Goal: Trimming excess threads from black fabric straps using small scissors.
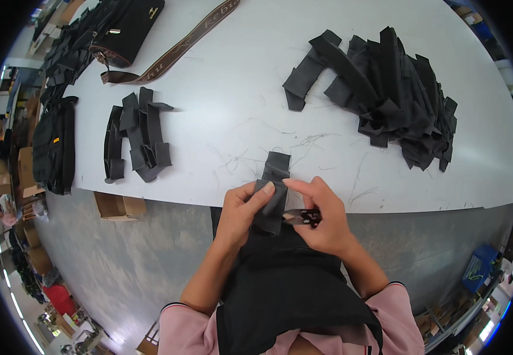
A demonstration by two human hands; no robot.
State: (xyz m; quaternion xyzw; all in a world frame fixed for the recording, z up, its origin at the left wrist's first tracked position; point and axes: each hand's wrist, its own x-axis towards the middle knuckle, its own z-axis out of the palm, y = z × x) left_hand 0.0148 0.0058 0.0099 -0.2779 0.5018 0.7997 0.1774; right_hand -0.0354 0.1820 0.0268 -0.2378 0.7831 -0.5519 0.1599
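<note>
At the table's near edge, my left hand (240,212) grips a dark grey fabric strip (278,164), thumb pressed on top. The far end of the strip lies on the white tabletop; its near part hangs over the edge. My right hand (329,218) is closed around small thread snips (305,218), blades pointing left beside the cloth. The thumb and index finger reach toward the strip's right edge; whether they pinch a thread is too small to tell. Loose cut threads (313,141) lie beyond my hands.
A heap of dark fabric strips (407,112) covers the table's far right. Several more strips (145,133) lie at left. Beyond them are a black bag (131,29) and a brown strap (185,50). A black bag with an orange tag (55,148) sits on the left edge; a cardboard box (119,206) stands below.
</note>
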